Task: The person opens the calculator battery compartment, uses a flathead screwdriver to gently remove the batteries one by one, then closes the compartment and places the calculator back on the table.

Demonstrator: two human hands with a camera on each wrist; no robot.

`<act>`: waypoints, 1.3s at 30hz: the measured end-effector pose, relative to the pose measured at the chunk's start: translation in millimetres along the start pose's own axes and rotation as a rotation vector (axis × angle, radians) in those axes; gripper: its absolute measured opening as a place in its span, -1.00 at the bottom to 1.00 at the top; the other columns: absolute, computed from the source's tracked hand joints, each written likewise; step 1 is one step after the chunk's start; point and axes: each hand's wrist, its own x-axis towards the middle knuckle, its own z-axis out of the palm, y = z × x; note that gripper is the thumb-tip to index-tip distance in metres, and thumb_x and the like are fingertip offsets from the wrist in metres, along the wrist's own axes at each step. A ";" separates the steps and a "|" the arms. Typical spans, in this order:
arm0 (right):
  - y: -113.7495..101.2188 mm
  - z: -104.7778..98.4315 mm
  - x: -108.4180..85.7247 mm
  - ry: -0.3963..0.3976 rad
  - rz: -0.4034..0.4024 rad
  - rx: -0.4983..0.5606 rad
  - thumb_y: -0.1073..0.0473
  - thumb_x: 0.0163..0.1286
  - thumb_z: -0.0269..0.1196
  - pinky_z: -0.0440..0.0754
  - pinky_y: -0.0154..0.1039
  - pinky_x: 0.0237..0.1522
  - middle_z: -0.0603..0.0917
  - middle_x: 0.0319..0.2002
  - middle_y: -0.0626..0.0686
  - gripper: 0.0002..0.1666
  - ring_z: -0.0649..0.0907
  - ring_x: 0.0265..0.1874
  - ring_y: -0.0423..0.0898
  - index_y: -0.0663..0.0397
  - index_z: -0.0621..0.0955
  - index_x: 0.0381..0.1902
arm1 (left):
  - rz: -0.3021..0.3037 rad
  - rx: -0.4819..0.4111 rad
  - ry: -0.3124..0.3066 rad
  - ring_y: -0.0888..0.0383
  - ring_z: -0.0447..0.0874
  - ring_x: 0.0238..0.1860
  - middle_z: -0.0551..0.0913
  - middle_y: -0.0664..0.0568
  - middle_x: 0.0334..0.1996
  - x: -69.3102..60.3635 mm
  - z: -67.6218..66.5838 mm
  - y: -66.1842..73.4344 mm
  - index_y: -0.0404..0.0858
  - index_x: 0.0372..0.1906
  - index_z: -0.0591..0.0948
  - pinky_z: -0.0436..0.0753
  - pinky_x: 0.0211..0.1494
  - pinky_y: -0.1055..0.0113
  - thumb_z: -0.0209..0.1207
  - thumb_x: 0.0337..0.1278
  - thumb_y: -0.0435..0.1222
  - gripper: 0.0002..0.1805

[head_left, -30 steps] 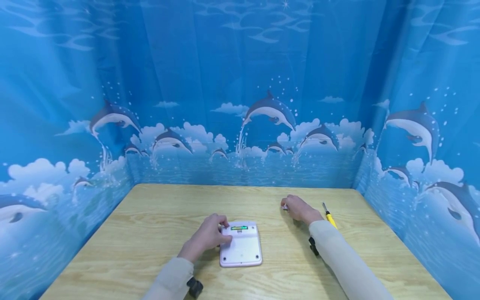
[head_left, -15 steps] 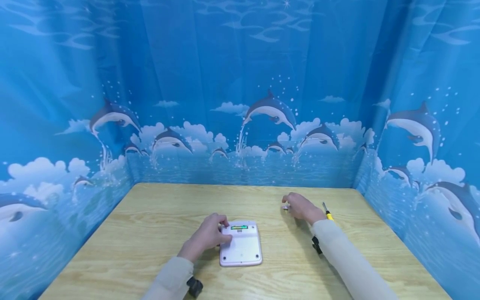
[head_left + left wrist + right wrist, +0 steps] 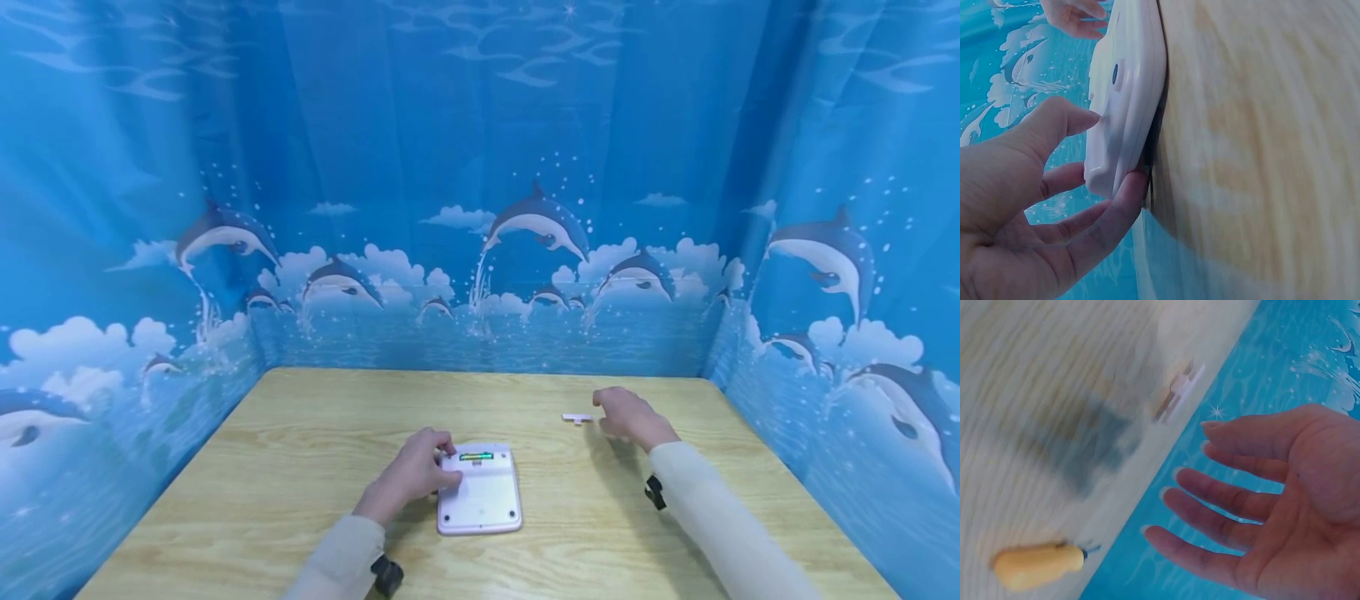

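A white device (image 3: 480,496) lies on the table with its battery slot facing up, and a green-yellow battery (image 3: 476,457) sits in the slot. My left hand (image 3: 411,471) grips the device's left edge; in the left wrist view the thumb is on its upper face and fingers (image 3: 1127,190) are at the rim. A small pale cover (image 3: 577,417) rests on the table to the left of my right hand (image 3: 633,417), apart from it. In the right wrist view my right hand (image 3: 1254,506) has relaxed, spread fingers and holds nothing.
A yellow-handled screwdriver (image 3: 1041,565) lies on the table in the right wrist view; the right arm hides it in the head view. A blue dolphin-print curtain (image 3: 480,167) stands behind and beside the wooden table (image 3: 300,467).
My right hand has let go of the small cover and moved to the right, its arm now covering the screwdriver in the head view. The left hand keeps its hold on the device.
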 end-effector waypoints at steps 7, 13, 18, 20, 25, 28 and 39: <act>18.1 -10.0 -11.8 -0.026 0.060 -0.014 0.41 0.36 0.24 0.65 0.18 0.16 0.63 0.18 0.40 -0.55 0.61 0.18 0.35 0.41 0.54 0.20 | 0.014 0.001 -0.001 0.08 0.53 -0.20 0.55 -0.02 -0.22 0.6 0.2 -0.9 -0.16 -0.25 0.64 0.64 -0.18 0.25 0.54 -0.07 -0.29 -0.70; 31.1 -11.9 -18.3 -0.037 0.110 -0.008 0.41 0.32 0.28 0.66 0.18 0.16 0.63 0.16 0.42 -0.53 0.61 0.17 0.35 0.43 0.55 0.19 | -0.002 0.000 -0.002 0.09 0.54 -0.20 0.55 -0.01 -0.22 1.2 0.4 -0.3 -0.16 -0.26 0.64 0.65 -0.18 0.25 0.54 -0.07 -0.29 -0.70; 40.6 -11.8 -21.8 -0.035 0.129 0.001 0.41 0.30 0.24 0.68 0.16 0.09 0.66 0.06 0.39 -0.61 0.66 0.03 0.29 0.45 0.56 0.09 | -0.004 0.001 -0.002 0.09 0.54 -0.19 0.54 -0.01 -0.22 1.3 0.2 -0.5 -0.16 -0.26 0.64 0.66 -0.16 0.24 0.54 -0.07 -0.29 -0.70; 44.9 -11.6 -22.6 -0.028 0.137 0.002 0.42 0.29 0.22 0.70 0.07 -0.03 0.68 -0.06 0.33 -0.71 0.67 -0.12 0.18 0.43 0.58 -0.02 | 0.002 0.001 -0.002 0.09 0.54 -0.20 0.54 -0.01 -0.22 1.3 0.1 -0.6 -0.16 -0.26 0.64 0.65 -0.17 0.24 0.54 -0.07 -0.29 -0.70; 53.9 -9.2 -24.2 -0.010 0.189 0.027 0.42 0.32 0.17 0.54 -0.14 -0.32 0.59 -0.35 0.15 -0.96 0.51 -0.39 -0.01 0.31 0.55 -0.27 | 0.002 0.003 -0.002 0.09 0.53 -0.21 0.55 -0.01 -0.22 1.7 0.1 -0.9 -0.16 -0.25 0.65 0.64 -0.18 0.26 0.54 -0.08 -0.28 -0.70; 58.1 -6.4 -25.3 0.000 0.227 0.057 0.41 0.33 0.18 0.51 -0.17 -0.35 0.55 -0.39 0.14 -0.97 0.51 -0.40 0.00 0.30 0.53 -0.27 | -0.011 0.008 -0.002 0.09 0.53 -0.20 0.55 -0.01 -0.22 2.3 0.0 -1.1 -0.14 -0.26 0.64 0.64 -0.18 0.26 0.54 -0.07 -0.27 -0.71; 68.3 2.0 -29.6 0.007 0.255 0.107 0.39 0.34 0.18 0.51 -0.24 -0.43 0.54 -0.43 0.15 -0.95 0.51 -0.45 0.01 0.31 0.50 -0.29 | 0.005 0.004 -0.013 0.09 0.52 -0.21 0.54 -0.01 -0.22 1.0 0.4 0.2 -0.16 -0.26 0.63 0.63 -0.20 0.26 0.53 -0.04 -0.28 -0.71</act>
